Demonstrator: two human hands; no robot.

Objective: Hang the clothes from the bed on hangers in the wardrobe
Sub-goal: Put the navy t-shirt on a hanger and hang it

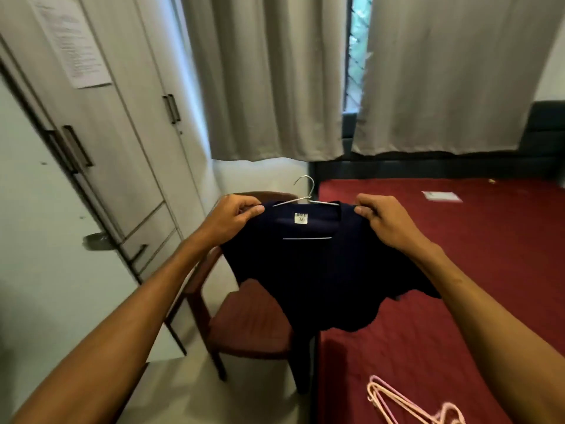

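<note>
A dark navy shirt (318, 270) with a white size label hangs on a metal wire hanger (305, 191), whose hook sticks up above the collar. My left hand (235, 217) pinches the shirt's left shoulder, and my right hand (382, 220) pinches its right shoulder. I hold the shirt in the air between a chair and the bed (458, 270), which has a dark red cover. The grey wardrobe (122, 133) stands at the left with its doors closed.
A brown wooden chair (247, 325) stands under the shirt, between wardrobe and bed. Pink plastic hangers (409, 405) lie on the bed's near corner, and a white paper (441, 196) lies farther back. Grey curtains (275, 78) cover the window. A sheet of paper (72, 41) is stuck on the wardrobe.
</note>
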